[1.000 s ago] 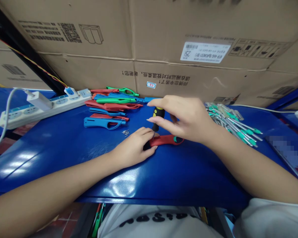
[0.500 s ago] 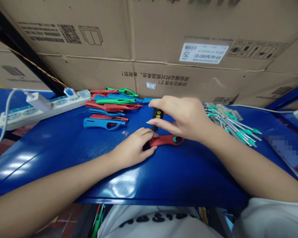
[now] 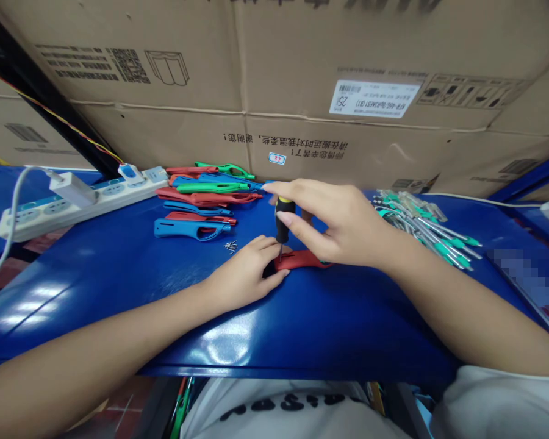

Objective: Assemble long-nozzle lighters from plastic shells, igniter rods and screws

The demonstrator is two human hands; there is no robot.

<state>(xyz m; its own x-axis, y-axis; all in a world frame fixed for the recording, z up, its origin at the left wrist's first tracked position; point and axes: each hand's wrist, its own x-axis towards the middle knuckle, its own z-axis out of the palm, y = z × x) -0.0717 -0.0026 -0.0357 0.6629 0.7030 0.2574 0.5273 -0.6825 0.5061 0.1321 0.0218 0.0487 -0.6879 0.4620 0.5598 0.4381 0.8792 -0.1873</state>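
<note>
A red lighter handle [image 3: 302, 260] lies flat on the blue table in front of me. My left hand [image 3: 249, 271] is closed round its left end, thumb on the near side and fingers on the far side. My right hand [image 3: 332, 222] grips a black and yellow screwdriver [image 3: 282, 227] that stands upright. The screwdriver's tip meets the upper face of the red handle, close to my left fingers. A small pile of screws [image 3: 230, 246] lies just left of my left hand. Whether a screw sits under the tip is too small to tell.
Red, green and blue lighter handles [image 3: 192, 228] are stacked at the back left. A white power strip [image 3: 80, 210] with plugs lies beside them. Metal rods with green parts [image 3: 432, 235] are heaped at the right. Behind the blue table [image 3: 329, 329] rises a large cardboard box [image 3: 187, 116].
My right fingers have shifted round the screwdriver handle, the index finger reaching further left. The screwdriver stands slightly further left and straighter. My left hand and the red handle stay in place.
</note>
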